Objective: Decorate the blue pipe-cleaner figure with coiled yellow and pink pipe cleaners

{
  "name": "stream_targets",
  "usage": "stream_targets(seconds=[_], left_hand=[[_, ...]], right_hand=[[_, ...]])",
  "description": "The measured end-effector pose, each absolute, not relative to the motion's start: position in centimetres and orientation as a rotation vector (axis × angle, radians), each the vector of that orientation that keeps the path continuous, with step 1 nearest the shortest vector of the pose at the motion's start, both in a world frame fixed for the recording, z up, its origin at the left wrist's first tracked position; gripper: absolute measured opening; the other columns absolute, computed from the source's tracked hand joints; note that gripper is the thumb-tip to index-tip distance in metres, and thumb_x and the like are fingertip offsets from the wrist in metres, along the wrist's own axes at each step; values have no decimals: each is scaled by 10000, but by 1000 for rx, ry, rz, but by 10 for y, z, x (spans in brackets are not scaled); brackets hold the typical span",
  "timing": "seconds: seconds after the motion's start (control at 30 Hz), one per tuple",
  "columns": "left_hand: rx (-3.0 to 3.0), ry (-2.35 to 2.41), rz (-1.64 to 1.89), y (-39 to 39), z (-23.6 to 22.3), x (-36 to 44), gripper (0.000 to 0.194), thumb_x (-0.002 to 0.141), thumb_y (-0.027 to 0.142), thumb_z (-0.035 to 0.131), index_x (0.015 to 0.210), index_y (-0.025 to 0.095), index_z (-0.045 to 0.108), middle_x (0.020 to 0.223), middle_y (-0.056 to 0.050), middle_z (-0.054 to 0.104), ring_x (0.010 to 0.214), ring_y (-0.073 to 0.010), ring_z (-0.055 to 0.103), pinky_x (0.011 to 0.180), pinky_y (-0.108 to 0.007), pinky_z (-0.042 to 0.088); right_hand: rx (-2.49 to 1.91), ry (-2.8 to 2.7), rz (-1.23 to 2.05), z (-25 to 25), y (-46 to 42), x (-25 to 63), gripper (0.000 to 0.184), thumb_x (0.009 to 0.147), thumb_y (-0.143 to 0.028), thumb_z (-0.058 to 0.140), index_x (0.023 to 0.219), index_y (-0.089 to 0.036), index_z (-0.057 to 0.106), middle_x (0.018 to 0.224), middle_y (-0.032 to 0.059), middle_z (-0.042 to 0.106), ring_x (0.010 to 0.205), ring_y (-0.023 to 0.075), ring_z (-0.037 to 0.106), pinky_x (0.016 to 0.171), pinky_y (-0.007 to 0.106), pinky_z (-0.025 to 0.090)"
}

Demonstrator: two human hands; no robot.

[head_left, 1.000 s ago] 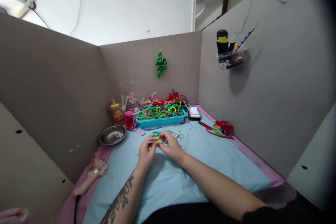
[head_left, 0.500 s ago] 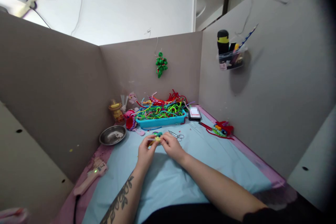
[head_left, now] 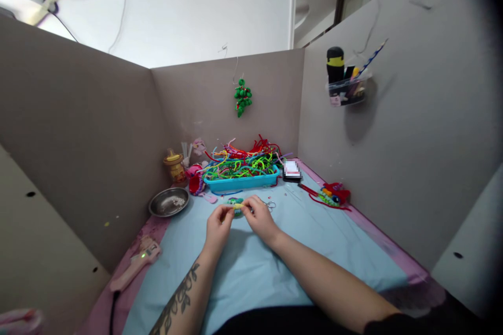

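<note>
My left hand (head_left: 218, 227) and my right hand (head_left: 260, 220) meet over the light blue mat (head_left: 306, 241). Between their pinched fingertips they hold a small yellow-green pipe cleaner piece (head_left: 237, 208). A small green and blue pipe cleaner figure (head_left: 234, 201) lies just behind the fingers. Small scissors (head_left: 269, 203) lie on the mat right behind my right hand.
A turquoise tray (head_left: 240, 183) heaped with coloured pipe cleaners stands at the back. A metal bowl (head_left: 168, 202), a pink glue gun (head_left: 135, 264) and a small jar (head_left: 175, 166) are at the left. A red pipe cleaner figure (head_left: 332, 194) lies right. Cardboard walls (head_left: 78, 131) enclose the desk.
Both hands have shifted slightly away from me, closer together around the yellow-green piece. Nothing else moved.
</note>
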State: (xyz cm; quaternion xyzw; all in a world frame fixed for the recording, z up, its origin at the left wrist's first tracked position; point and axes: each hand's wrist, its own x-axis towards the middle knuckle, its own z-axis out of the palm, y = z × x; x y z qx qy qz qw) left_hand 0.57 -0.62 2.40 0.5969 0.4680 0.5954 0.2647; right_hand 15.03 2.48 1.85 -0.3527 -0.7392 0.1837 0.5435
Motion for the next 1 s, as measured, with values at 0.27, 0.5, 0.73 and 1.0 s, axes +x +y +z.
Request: stream_targets(seconds=[0.27,0.5,0.73,1.0], left_hand=[[1565,1190,1574,-5,21,6,198,739,321,637,809,138,615,735,-28,653,682,-144,601,660,-251,472],[1525,1197,1601,-2,17,5,220,706,340,670,765,143,594,706,-21,644,657,-142,598,638,-249,474],[1481,1166,1608,-1,17,8,210,707,340,658,784,150,611,730,-31,665,679,-157,618,659,-270,493],[1518,1178,1640,-2,20,6,196,715,326,647,809,157,612,781,-29,645,716,-154,602,679,-260,477]], right_hand=[[-839,-1725,451,19,25,150,57,792,-176,550,745,-185,582,755,20,548,724,159,522,654,273,419],[-841,-1723,445,17,25,148,50,731,-148,584,714,-188,561,726,8,534,699,154,517,629,266,415],[-857,-1729,426,16,25,148,121,679,-96,562,656,-195,496,692,-10,488,664,146,486,610,256,391],[-807,-1786,532,17,21,145,106,704,-159,587,786,-195,531,759,1,529,701,146,499,631,253,414]])
